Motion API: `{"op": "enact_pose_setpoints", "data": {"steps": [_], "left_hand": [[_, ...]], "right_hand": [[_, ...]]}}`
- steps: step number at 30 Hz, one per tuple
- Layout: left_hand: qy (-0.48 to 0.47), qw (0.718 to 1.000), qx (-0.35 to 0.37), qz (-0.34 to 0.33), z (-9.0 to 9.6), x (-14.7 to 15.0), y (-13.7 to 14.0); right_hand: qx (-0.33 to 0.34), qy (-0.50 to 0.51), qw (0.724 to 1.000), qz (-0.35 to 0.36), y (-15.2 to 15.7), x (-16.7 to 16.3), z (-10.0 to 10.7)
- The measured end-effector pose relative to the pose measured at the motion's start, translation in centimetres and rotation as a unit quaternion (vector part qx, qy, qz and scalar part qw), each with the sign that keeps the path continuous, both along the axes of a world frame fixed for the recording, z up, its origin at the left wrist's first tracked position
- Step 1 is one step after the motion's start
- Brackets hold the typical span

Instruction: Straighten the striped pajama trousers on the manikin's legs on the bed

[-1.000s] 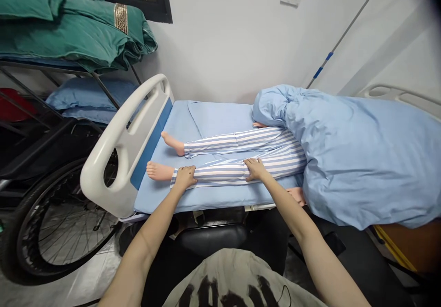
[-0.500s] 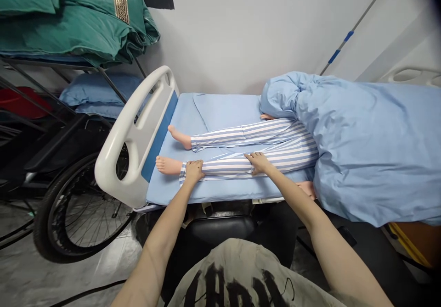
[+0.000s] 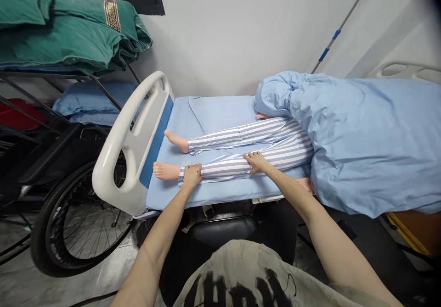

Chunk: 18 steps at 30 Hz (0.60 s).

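While a big white wall (image 3: 220,45) stands at the back, a long bed (image 3: 220,107) with a light blue sheet sits in front of it. A puffy light blue quilt (image 3: 368,146) covers the end on the person's right. Part of a lying figure, in blue-and-white striped trousers (image 3: 289,144), pokes out from under it; the rest is hidden.

Off to the left I see a metal rack (image 3: 103,89) with folded green bedding (image 3: 76,34) on top, and a wheelchair wheel (image 3: 40,249) beside the bed. The bed's curvy white footboard (image 3: 115,158) is next to the wheel. Close to the wall on the other side, a thin pole (image 3: 347,18) with blue bits leans in my view. Blue pillows (image 3: 93,97) lie under the green bedding.

The figure's near leg (image 3: 225,167) lies straight along the bed, on the side by the person. The far leg (image 3: 220,138) lies a little apart from it. Both bare feet are just beside the footboard.

The person sits or stands at the long side; I can't tell which. Both arms reach out. The left hand (image 3: 192,174) curls over the near leg just above the ankle, holding it from on top. The right hand (image 3: 257,162) holds the same leg around the knee, fingers over the top, a bit spread. I can't tell how hard either hand squeezes.

Smallest of all, a flat black thing (image 3: 346,230) lies below the quilt, too dark to name.
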<state>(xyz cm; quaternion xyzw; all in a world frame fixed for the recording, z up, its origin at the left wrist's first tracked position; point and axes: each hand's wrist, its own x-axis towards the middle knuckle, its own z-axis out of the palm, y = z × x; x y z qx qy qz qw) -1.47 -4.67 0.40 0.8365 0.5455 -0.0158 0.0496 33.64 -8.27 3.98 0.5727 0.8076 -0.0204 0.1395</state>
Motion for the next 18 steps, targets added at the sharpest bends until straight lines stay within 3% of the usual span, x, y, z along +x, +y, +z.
{"op": "enact_pose_setpoints", "data": {"steps": [8,14,18], "left_hand": [[-0.015,1.0,-0.002,0.0,0.8,-0.3,0.6],[-0.036,0.998,-0.036,-0.028,3.9,-0.1,2.0],[-0.063,0.997,-0.015,-0.03,6.0,0.1,1.8]], "right_hand": [[0.002,0.038,0.999,0.033,-0.3,2.0,3.9],[0.013,0.073,0.996,0.056,0.0,4.8,7.4],[0.029,0.08,0.994,0.07,-0.3,5.7,9.2]]}}
